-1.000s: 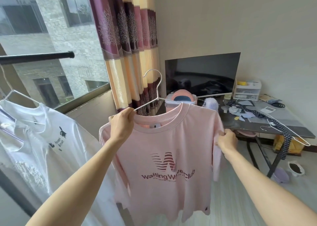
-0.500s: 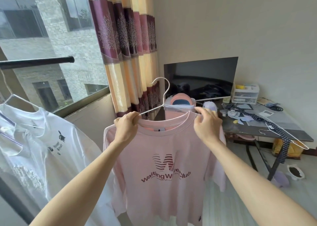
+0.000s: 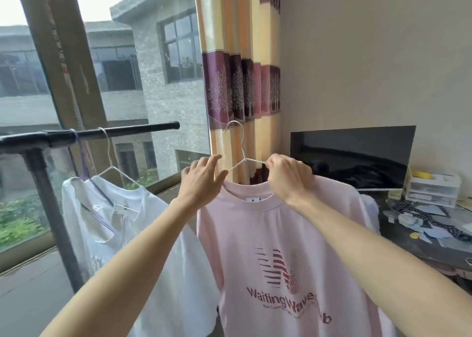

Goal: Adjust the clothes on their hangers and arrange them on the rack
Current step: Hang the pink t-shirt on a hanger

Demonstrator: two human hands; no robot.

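Dark desk (image 3: 408, 244) (cluttered) beside striped curtain (image 3: 240, 81), beige wall (image 3: 370, 55).

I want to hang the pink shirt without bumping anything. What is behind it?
Behind the pink T-shirt stand the striped curtain and a dark monitor on a cluttered desk. The shirt covers the desk's left part and whatever is below.

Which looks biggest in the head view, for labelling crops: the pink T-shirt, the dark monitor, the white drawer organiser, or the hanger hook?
1. Pink printed T-shirt, though nearness inflates it.
2. Dark flat monitor.
3. White plastic drawer organiser.
4. White wire hanger hook.
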